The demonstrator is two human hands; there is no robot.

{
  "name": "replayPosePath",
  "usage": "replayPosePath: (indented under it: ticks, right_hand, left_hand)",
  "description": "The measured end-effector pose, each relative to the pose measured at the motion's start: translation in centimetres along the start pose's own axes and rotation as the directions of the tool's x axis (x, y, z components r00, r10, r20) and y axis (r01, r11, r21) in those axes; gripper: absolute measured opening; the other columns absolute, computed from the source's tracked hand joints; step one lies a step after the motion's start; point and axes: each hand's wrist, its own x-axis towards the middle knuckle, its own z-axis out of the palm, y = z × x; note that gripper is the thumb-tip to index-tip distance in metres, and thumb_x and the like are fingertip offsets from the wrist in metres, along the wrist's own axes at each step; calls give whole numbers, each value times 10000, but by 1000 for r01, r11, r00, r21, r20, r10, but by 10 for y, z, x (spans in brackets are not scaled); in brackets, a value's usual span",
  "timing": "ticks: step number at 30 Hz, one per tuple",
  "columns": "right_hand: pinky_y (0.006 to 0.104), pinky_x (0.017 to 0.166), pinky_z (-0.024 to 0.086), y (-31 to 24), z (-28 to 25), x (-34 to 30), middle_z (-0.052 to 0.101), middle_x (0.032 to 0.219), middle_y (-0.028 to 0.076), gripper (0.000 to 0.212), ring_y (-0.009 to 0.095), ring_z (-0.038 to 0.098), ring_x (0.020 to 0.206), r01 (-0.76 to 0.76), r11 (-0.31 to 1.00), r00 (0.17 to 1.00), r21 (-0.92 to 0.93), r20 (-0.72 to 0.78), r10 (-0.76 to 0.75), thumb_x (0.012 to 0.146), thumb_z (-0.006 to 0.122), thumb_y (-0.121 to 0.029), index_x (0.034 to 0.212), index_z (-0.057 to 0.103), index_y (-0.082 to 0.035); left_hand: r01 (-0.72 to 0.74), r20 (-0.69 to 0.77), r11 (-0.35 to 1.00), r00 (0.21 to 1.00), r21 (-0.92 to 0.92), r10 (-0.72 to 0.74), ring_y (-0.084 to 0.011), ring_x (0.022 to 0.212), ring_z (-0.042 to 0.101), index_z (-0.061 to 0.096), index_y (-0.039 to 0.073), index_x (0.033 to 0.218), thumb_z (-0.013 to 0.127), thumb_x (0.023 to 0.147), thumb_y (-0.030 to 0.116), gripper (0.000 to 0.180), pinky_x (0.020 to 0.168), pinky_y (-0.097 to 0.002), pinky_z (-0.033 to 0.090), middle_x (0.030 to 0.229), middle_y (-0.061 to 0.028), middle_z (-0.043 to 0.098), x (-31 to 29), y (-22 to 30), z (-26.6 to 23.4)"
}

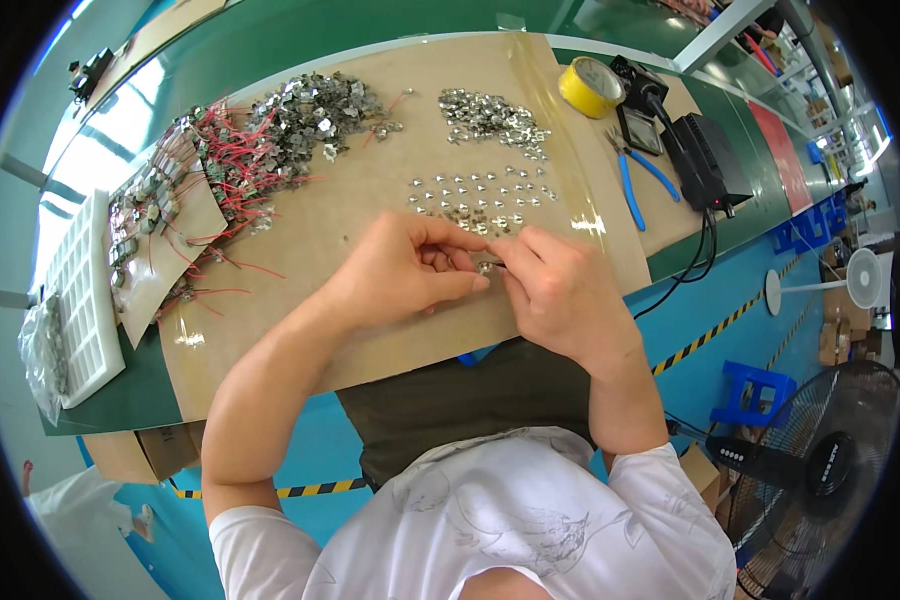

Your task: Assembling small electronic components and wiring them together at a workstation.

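A small shiny metal part (485, 267) sits between the fingertips of both hands, just above the brown work sheet. My left hand (395, 268) is closed, its thumb and forefinger curved in around that part. From the other side my right hand (565, 290) pinches close against it; a short dark sliver shows at its fingertips, too small to make out. Just beyond the hands stand rows of small silver metal parts (480, 187), set out apart from one another. Behind them lies a heap of similar silver parts (485, 115).
At the left are a large pile of metal plates (320, 105), red-wired pieces (235, 150) and a white compartment tray (95, 300). Yellow tape (590, 88), blue-handled pliers (630, 185) and a black corded device (705, 160) lie right. A fan (820, 465) stands at the lower right.
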Motion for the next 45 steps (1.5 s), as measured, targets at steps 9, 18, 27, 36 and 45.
replayPosePath:
  ticks: [9, 18, 27, 36, 45]
  right_hand:
    - [458, 660, 545, -5, 5, -1, 639, 877, 147, 239, 379, 675, 771, 0, 995, 1000, 96, -11, 1, 894, 730, 34, 1127, 746, -14]
    - [442, 661, 541, -6, 0, -1, 644, 885, 147, 227, 368, 672, 761, -45, 995, 999, 93, -8, 46, 914, 729, 28, 1135, 751, -20]
    - [401, 653, 561, 0, -4, 0, 688, 930, 133, 272, 316, 691, 760, -55, 984, 992, 171, -105, 74, 864, 799, 39, 1126, 758, -23]
    - [368, 676, 593, 3, 7, -10, 713, 938, 119, 254, 297, 723, 797, 70, 974, 992, 217, -121, -44, 824, 825, 56, 1054, 748, -20]
    - [331, 600, 542, 65, 3, 1, 729, 927, 98, 203, 232, 683, 679, 117, 993, 951, 28, -290, -104, 843, 810, 54, 1017, 759, -38]
  left_hand:
    - [-22, -160, 976, 985, 218, 58, -38, 616, 613, 837, 12, 1069, 862, 935, 100, 162, 541, -243, 460, 787, -13, 745, -3, -4, 5]
    - [-144, -115, 948, 977, 283, 182, -76, 725, 644, 836, 14, 975, 869, 898, 96, 118, 637, -288, 522, 828, -30, 747, 1, -5, 8]
    - [-162, -187, 917, 952, 365, 243, -168, 708, 688, 827, 12, 918, 850, 842, 96, 116, 677, -341, 566, 821, -104, 759, 2, -9, 10]
    - [-219, -124, 865, 945, 452, 304, -192, 736, 715, 826, 8, 969, 815, 844, 51, 132, 698, -340, 581, 863, -110, 753, 1, -13, 12]
    - [-58, -124, 995, 990, 80, 68, -186, 978, 784, 730, -82, 1246, 679, 999, -54, 255, 808, -314, 659, 1060, -125, 783, 0, -6, 13]
